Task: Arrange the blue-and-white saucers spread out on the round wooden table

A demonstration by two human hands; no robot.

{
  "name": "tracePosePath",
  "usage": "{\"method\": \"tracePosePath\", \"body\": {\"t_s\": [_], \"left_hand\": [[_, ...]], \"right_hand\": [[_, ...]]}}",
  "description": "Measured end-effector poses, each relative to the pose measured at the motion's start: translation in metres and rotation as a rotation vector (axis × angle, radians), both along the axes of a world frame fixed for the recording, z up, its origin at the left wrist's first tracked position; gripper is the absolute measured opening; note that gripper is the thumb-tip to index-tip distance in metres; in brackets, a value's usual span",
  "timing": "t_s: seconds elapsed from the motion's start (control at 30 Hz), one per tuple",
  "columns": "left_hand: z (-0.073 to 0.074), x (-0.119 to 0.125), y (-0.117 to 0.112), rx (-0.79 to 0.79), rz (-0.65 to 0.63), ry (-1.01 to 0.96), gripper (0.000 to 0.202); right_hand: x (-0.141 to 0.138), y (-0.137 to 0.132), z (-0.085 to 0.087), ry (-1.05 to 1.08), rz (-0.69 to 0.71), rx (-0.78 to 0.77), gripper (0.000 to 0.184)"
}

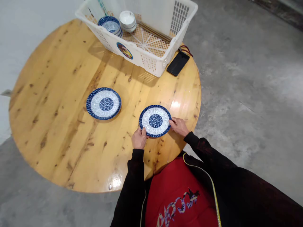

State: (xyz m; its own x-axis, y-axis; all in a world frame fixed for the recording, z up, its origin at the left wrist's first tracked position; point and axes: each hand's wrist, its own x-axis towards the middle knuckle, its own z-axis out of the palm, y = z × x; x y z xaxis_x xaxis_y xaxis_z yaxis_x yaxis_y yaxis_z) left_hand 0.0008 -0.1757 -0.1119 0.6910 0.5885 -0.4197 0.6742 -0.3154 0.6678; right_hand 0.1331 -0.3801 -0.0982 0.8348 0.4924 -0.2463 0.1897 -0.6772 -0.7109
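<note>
A blue-and-white patterned plate (155,120) lies flat on the round wooden table (59,135), near its right front edge. My left hand (139,138) grips the plate's near left rim with curled fingers. My right hand (179,126) pinches its right rim. A second plate of the same pattern (103,103), possibly a small stack, lies to the left, apart from both hands.
A white plastic basket (151,61) stands at the table's far edge, holding blue-patterned bowls (110,25) and white bowls (127,20). A black phone (178,63) with a cable lies beside the basket on the right. Grey concrete floor surrounds the table.
</note>
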Motion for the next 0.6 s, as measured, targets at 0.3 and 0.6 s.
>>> {"method": "tracePosePath", "body": {"t_s": [0.3, 0.6], "left_hand": [[-0.0014, -0.0020, -0.0019, -0.031, 0.031, 0.003, 0.027], [-0.0040, -0.0020, -0.0021, -0.058, 0.040, -0.020, 0.027]], "right_hand": [[-0.0034, 0.0003, -0.0028, 0.004, -0.010, 0.033, 0.031], [-0.0071, 0.0008, -0.0072, 0.006, -0.038, 0.066, 0.033]]}}
